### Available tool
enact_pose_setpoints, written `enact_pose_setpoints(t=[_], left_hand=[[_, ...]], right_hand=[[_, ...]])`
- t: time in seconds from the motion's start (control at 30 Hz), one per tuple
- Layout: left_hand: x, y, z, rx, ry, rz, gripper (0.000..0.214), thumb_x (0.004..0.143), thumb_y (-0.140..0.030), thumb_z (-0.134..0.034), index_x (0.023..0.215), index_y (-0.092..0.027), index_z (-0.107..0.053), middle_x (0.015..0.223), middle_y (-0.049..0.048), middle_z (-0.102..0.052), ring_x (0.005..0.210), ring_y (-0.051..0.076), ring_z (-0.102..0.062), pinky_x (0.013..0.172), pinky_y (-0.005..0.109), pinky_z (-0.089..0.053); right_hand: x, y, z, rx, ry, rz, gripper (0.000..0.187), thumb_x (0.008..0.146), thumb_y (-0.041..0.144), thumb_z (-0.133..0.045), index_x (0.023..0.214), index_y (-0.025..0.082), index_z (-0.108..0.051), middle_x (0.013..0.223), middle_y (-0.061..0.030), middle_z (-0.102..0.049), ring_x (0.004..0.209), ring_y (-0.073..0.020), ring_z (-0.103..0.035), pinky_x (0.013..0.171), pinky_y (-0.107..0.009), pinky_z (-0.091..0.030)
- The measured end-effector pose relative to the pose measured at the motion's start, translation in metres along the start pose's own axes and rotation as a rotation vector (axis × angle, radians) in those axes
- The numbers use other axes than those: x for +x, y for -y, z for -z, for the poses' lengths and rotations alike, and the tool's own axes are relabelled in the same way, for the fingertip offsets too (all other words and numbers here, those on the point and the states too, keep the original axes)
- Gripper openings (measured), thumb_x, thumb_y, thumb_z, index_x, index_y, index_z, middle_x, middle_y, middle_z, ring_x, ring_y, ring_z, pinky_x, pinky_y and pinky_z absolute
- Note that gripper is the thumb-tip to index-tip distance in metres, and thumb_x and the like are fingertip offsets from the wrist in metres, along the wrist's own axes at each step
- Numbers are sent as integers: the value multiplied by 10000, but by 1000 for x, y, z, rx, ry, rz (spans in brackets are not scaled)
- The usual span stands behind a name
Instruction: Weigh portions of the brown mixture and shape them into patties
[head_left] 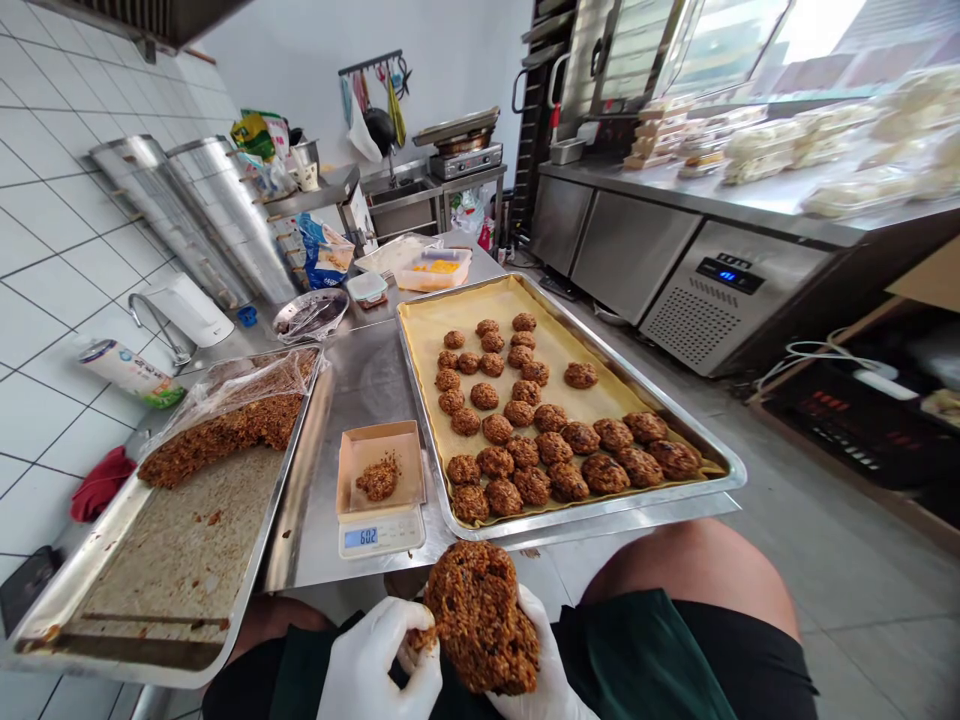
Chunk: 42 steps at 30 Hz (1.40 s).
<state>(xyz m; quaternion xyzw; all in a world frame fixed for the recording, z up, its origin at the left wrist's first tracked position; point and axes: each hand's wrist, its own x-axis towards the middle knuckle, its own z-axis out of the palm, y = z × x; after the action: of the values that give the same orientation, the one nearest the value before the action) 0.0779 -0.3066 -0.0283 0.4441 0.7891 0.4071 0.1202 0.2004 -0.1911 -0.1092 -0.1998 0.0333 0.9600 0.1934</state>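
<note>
Both my gloved hands hold a rough clump of brown oat-like cookie dough [480,618] low at the front. My left hand [379,660] pinches its left side, and my right hand [544,670] cups it from the lower right. Ahead, a digital kitchen scale [380,537] carries a paper tray [379,455] with a small dough piece [378,478]. To the right, a metal baking tray [600,508] lined with a yellow mat holds rows of flattened dough rounds [525,440]. A second metal tray [172,668] on the left holds the remaining dough mass [225,435], partly under plastic film [240,385].
The trays stand on a stainless steel table [360,375] beside a white tiled wall. A red cloth [103,484] lies at the table's left edge. Steel refrigerated counters [622,255] with packaged food stand at the right; a tiled floor [847,520] lies to the right.
</note>
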Motion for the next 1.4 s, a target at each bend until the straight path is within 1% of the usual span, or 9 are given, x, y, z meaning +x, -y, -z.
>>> enact_pose_setpoints(t=[0.2,0.3,0.4,0.5,0.67,0.93,1.17,1.27,1.4], left_hand=[[12,-10,28,-429,125,385,108,747,-244,-721,707,-197,-632,645,-2,-644,527,136,-612,516,224,-490],[25,-9,55,-503,99,469,220,753,-356,-773,850,-185,-676,779,40,-710,600,177,-673,539,262,-536],[45,-3,76,-339,-15,425,365,795,-425,-754,1080,-211,-672,910,54,-741,731,211,-707,653,313,-583],[73,8,80,-38,-71,229,260,832,-431,-722,996,-232,-685,1005,52,-724,857,229,-699,781,348,-576],[117,27,62,240,-76,-44,151,914,-353,-618,938,-228,-701,1009,52,-699,898,219,-686,811,337,-554],[140,49,35,372,33,-137,261,963,-251,-481,965,-227,-741,988,70,-720,936,232,-711,898,370,-549],[119,27,95,396,-127,3,410,967,-259,-426,1311,-227,-647,1121,67,-768,920,223,-741,870,352,-583],[107,15,122,381,-159,89,343,955,-316,-486,1222,-258,-693,1184,35,-754,1011,248,-722,931,370,-566],[100,12,126,398,-118,137,270,947,-374,-518,1101,-299,-727,1208,1,-743,1135,267,-675,1026,404,-509]], right_hand=[[-1,4,-4,29,-24,35,347,669,407,-860,942,204,-797,1015,-76,-827,961,-267,-765,939,-424,-556],[-1,8,-9,39,-34,29,329,674,388,-855,935,198,-795,1004,-70,-829,952,-245,-766,939,-396,-555],[-1,11,-15,48,-1,-42,393,678,433,-843,973,179,-789,1039,-84,-822,1003,-261,-752,973,-417,-539],[-1,10,-16,40,8,-34,399,669,427,-850,976,180,-787,1040,-89,-822,1003,-269,-751,978,-430,-536],[-1,8,-9,22,-32,8,332,667,435,-856,907,214,-794,1009,-83,-827,963,-269,-761,979,-429,-538],[1,9,-1,61,-15,-14,339,749,433,-801,967,174,-801,1030,-95,-823,964,-260,-764,1003,-405,-529],[-2,11,-6,115,33,-20,315,759,387,-797,987,169,-799,1045,-87,-820,991,-263,-761,999,-409,-538],[-2,12,-11,103,76,-65,372,781,399,-774,1041,134,-785,1076,-116,-809,1023,-273,-750,1047,-438,-507],[-1,13,-15,76,115,-97,411,787,396,-752,1079,107,-770,1152,-147,-783,1098,-302,-723,1062,-465,-489]])
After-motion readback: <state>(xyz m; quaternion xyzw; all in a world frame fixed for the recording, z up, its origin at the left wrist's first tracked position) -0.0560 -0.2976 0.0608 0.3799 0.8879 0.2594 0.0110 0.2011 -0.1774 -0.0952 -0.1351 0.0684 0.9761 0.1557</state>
